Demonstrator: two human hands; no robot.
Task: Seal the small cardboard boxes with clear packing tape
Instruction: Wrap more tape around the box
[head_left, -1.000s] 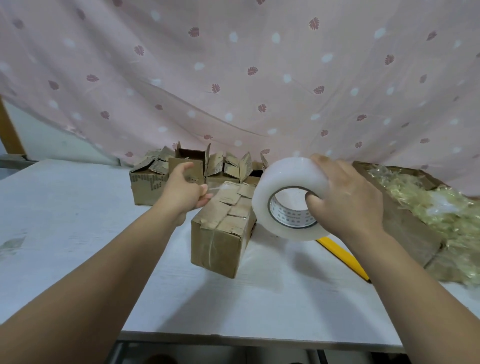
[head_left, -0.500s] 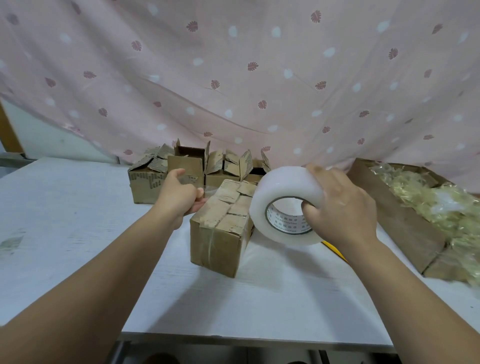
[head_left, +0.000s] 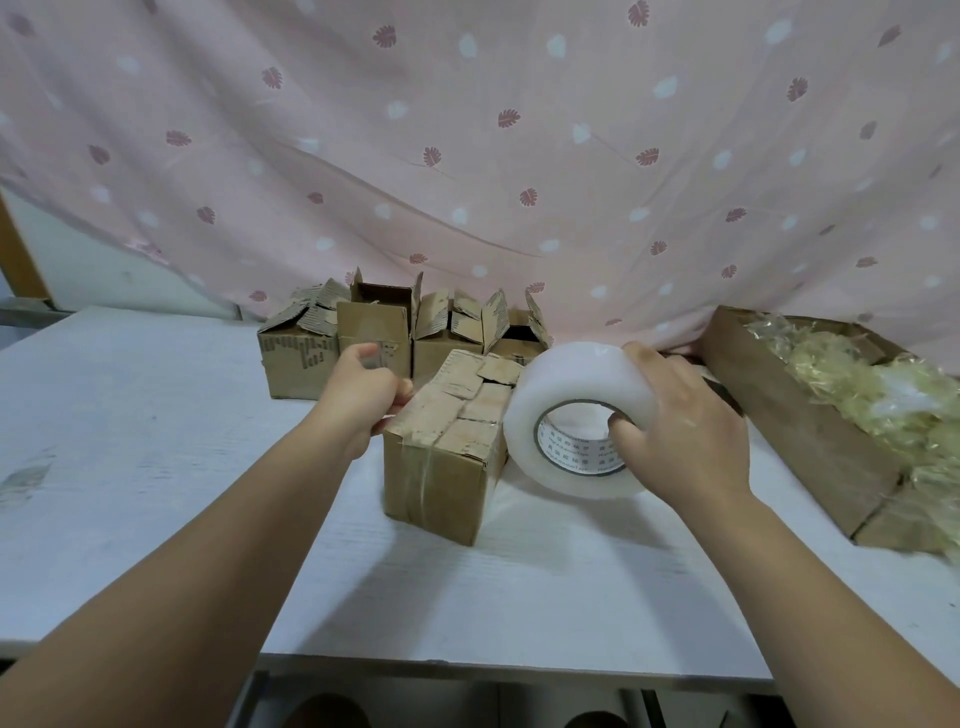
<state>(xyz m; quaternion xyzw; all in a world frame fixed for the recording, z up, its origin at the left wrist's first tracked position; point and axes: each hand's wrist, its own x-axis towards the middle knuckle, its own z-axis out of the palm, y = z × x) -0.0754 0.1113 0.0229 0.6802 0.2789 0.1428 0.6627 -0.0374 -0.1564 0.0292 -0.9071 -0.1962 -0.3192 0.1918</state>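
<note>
Your right hand (head_left: 691, 431) grips the wide roll of clear packing tape (head_left: 561, 384): thumb in the core, fingers over the top. The roll is just right of the closed small brown cardboard box (head_left: 441, 467), mid white table (head_left: 156, 467). Your left hand (head_left: 363, 395) is curled tight at that box's far left top edge; can't tell if it pinches tape or cardboard. A row of open-flapped small cardboard boxes (head_left: 374, 322) stands behind.
</note>
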